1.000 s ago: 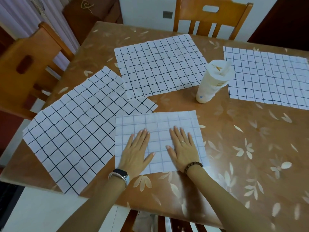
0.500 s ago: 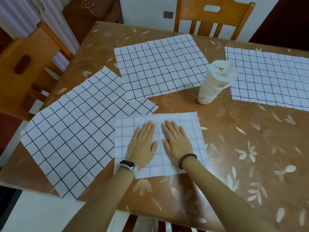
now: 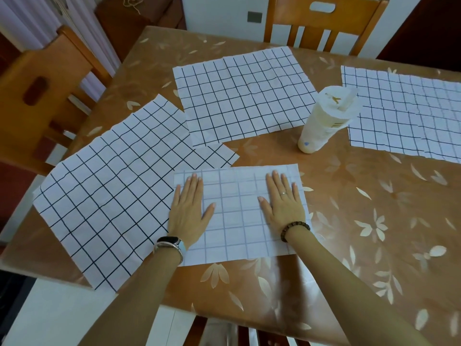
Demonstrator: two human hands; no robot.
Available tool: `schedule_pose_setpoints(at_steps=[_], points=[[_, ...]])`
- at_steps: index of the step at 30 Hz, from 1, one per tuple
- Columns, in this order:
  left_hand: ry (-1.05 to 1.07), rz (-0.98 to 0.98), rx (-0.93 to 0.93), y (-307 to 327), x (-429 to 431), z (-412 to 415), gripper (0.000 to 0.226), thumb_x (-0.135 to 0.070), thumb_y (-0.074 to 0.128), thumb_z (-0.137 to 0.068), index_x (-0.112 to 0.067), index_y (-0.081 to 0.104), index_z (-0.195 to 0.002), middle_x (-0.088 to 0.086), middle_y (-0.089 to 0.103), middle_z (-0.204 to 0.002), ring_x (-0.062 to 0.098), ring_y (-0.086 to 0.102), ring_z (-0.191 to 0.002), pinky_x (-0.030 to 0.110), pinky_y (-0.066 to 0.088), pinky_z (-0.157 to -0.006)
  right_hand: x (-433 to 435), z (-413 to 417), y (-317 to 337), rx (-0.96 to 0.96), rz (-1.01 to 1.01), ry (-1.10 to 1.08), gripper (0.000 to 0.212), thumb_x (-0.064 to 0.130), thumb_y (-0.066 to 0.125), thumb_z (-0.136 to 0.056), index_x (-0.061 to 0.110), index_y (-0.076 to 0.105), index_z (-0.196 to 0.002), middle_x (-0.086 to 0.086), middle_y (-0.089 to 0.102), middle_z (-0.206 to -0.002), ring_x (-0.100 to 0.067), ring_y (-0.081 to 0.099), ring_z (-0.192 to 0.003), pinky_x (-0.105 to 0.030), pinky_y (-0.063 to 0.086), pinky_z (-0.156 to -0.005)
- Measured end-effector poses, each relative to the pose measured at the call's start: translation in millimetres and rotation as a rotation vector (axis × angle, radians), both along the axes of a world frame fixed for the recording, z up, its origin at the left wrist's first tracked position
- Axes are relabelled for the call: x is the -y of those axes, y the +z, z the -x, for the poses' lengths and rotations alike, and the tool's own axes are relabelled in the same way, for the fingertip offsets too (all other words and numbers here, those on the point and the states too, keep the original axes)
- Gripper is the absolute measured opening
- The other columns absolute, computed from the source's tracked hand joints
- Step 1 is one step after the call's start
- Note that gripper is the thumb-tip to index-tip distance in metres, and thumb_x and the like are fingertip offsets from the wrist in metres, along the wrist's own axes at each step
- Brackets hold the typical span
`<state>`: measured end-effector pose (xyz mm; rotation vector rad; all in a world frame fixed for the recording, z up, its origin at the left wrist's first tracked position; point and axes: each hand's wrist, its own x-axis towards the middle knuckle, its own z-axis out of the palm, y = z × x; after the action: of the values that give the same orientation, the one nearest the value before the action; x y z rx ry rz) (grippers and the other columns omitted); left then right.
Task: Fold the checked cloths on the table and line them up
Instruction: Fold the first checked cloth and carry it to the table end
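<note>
One brown table (image 3: 374, 245) with a pale leaf pattern and a glossy top fills most of the view. A left chair (image 3: 37, 96) of orange wood stands at its left side and a far chair (image 3: 321, 23) of the same wood at its far side.

Four white checked cloths lie on it. The left cloth (image 3: 107, 191) is the biggest. It is spread flat and turned at an angle, and its near corner reaches the table's edge. The middle cloth (image 3: 244, 96) lies open beyond it and overlaps its far corner. The right cloth (image 3: 409, 116) lies open, well apart, and runs out of the view on the right. The folded cloth (image 3: 239, 216) is the smallest and sits nearest the person. Its grid lines are fainter, and its left edge lies over the left cloth's right corner.

Between the middle and right cloths stands a pale lidded cup (image 3: 321, 126), just beside both. Something white sticks up from its lid. It looks cream-coloured, but what it holds cannot be made out.

Both hands press flat on the folded cloth, palms down, with straight fingers that grasp nothing. The left hand (image 3: 189, 211) is near the cloth's left edge and the right hand (image 3: 283, 206) near its right edge.

A watch (image 3: 169, 242) is on the left wrist, a bead bracelet (image 3: 294, 229) on the right wrist, and a ring (image 3: 283, 193) on a right finger.
</note>
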<state>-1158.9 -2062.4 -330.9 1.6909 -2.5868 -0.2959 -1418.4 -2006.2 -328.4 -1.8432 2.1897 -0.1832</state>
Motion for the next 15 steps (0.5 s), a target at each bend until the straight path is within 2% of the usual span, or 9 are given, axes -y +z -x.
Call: schedule_pose_setpoints(at_steps=[2,4,7,10,13,15], points=[[0.006,-0.023,-0.077,3.1,-1.4,-1.3,0.075,-0.056,0.019,-0.098,-0.008,0.011,-0.156,0.007,0.006,-0.164,0.02,0.002,-0.152,0.045,0.004,-0.123,-2.0,-3.8,4.6,0.054,0.008,-0.012,0.069,0.054,0.014,-0.095,0.02,0.008,-0.154,0.003,0.0,-0.161,-0.016,-0.006,-0.149,-0.035,-0.011,-0.119],[0.065,-0.049,-0.19,9.6,-8.9,-5.3,0.07,-0.047,0.036,-0.099,-0.01,0.016,-0.155,0.005,0.007,-0.164,0.021,0.002,-0.152,0.043,0.001,-0.122,-11.1,-10.8,11.8,0.154,0.043,-0.002,0.063,0.047,0.026,-0.097,0.018,0.02,-0.153,0.002,0.012,-0.16,-0.02,0.004,-0.149,-0.036,-0.003,-0.121],[0.229,-0.109,-0.398,25.3,-32.0,-18.2,0.064,-0.025,0.058,-0.096,-0.011,0.03,-0.151,0.008,0.024,-0.16,0.023,0.017,-0.149,0.042,0.017,-0.121,-38.0,-30.4,22.4,0.286,0.07,0.06,0.06,0.043,0.03,-0.095,0.014,0.036,-0.147,-0.004,0.029,-0.156,-0.025,0.021,-0.145,-0.038,0.016,-0.12],[0.396,-0.209,-0.544,39.1,-57.0,-38.6,0.058,-0.018,0.063,-0.093,-0.011,0.04,-0.147,0.008,0.038,-0.145,0.022,0.036,-0.135,0.03,0.033,-0.109,-67.8,-53.1,31.0,0.34,-0.005,0.121,0.063,0.043,0.027,-0.091,0.013,0.04,-0.145,-0.003,0.03,-0.155,-0.022,0.022,-0.145,-0.03,0.015,-0.119],[0.502,-0.26,-0.58,42.3,-72.3,-56.8,0.054,-0.016,0.068,-0.09,-0.014,0.048,-0.14,0.006,0.047,-0.127,0.017,0.049,-0.112,0.033,0.047,-0.094,-85.8,-66.7,32.2,0.314,-0.03,0.182,0.064,0.045,0.034,-0.089,0.012,0.044,-0.143,-0.004,0.033,-0.154,-0.025,0.026,-0.143,-0.032,0.018,-0.117],[0.57,-0.322,-0.622,44.2,-79.4,-65.0,0.05,-0.015,0.072,-0.086,-0.015,0.053,-0.133,0.005,0.052,-0.119,0.013,0.054,-0.102,0.033,0.05,-0.088,-92.3,-71.1,31.5,0.273,-0.055,0.203,0.064,0.044,0.045,-0.088,0.013,0.042,-0.144,-0.003,0.031,-0.155,-0.025,0.026,-0.143,-0.036,0.02,-0.118]])
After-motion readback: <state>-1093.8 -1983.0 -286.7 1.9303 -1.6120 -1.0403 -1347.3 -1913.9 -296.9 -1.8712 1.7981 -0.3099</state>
